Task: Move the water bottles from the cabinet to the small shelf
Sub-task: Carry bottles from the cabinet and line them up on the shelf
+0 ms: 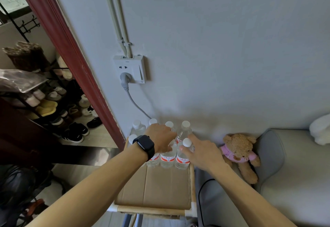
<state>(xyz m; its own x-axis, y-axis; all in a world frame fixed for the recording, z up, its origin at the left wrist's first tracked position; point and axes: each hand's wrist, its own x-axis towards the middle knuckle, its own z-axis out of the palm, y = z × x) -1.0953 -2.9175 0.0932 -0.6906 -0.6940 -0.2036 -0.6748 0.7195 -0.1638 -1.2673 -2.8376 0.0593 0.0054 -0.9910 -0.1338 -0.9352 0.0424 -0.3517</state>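
left hand (161,138): clasps middle bottle (167,159) top, lower centre
right hand (201,150): wraps end bottle (182,159) neck
placement: tight to wall (214,66), likely saving shelf (151,209) front

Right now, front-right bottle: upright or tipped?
Upright: bottle stands on the cardboard, white cap on top, right hand around its neck.

A teddy bear (239,152) in a pink top sat on the grey sofa (294,182). A grey plug (124,78) sat in the wall socket (132,66). Shoes (47,108) crowded a rack beyond the red door frame (71,57).
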